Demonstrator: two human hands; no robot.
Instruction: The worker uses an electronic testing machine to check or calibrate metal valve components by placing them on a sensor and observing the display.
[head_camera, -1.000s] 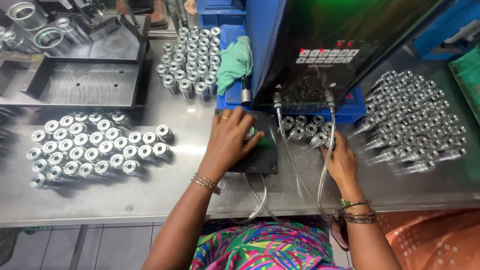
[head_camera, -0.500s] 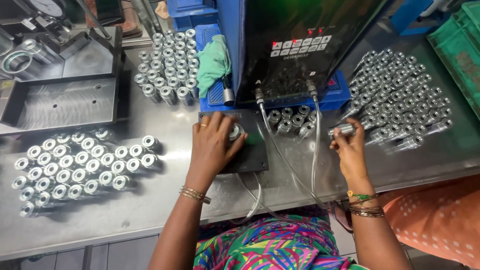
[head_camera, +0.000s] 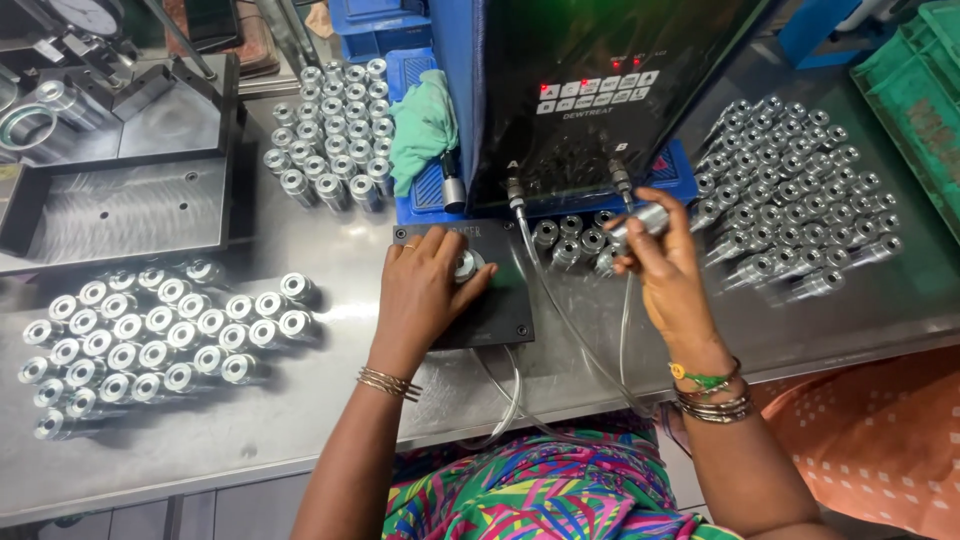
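- Your left hand (head_camera: 425, 295) rests palm-down on the flat black square fixture plate (head_camera: 478, 285) at the middle of the stainless steel bench (head_camera: 300, 400), fingers curled around a short shiny metal cylinder (head_camera: 466, 265) seated on that plate.
- Your right hand (head_camera: 668, 268) is closed on a second polished metal cylinder (head_camera: 640, 220), held in the air at about 2 o'clock from the plate, just below the right-hand port of the tall black test unit with red indicator lights (head_camera: 590, 100).
- Two clear hoses (head_camera: 560, 320) run from the unit's ports down past the plate towards you.
- Judgement: one piece sits on the fixture while the other is in transit between the plate and the stock.
- Judgement: the next move calls for a steady left-hand grip, and a path for the right hand that avoids the hoses.
- Grouped cylinders stand at 9 o'clock (head_camera: 160, 335), 11 o'clock (head_camera: 335, 130) and 3 o'clock (head_camera: 790, 200); a green cloth (head_camera: 422, 125) lies at 12 o'clock.
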